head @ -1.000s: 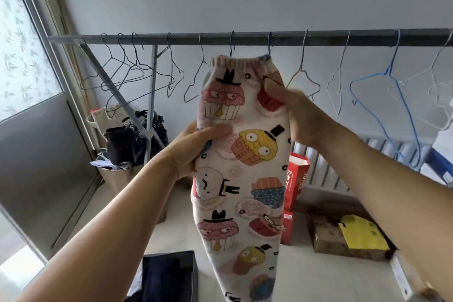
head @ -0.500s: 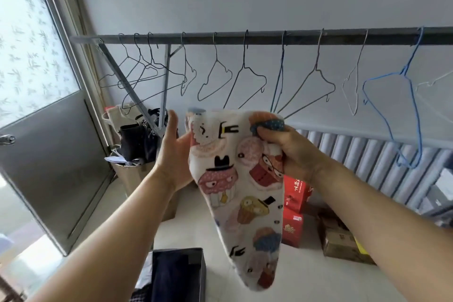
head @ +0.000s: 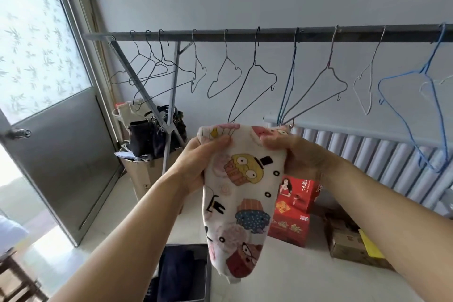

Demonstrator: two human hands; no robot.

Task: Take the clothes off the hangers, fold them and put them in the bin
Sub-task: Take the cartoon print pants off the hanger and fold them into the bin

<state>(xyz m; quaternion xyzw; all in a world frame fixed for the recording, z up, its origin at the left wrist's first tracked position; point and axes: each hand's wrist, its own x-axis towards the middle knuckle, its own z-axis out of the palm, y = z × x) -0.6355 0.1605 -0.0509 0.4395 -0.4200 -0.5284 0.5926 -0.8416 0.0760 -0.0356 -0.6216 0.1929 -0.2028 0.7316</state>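
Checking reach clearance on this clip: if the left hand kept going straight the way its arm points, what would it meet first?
Probably the bare wire hanger hanging just above the left hand and the cupcake-print garment it grips; depth is unclear from this one view.

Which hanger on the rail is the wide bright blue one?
The blue hanger at the far right end of the rail. Its wire is bright blue and spread wide; most others are grey or white wire, and one thin bluish hanger hangs narrow near the middle.
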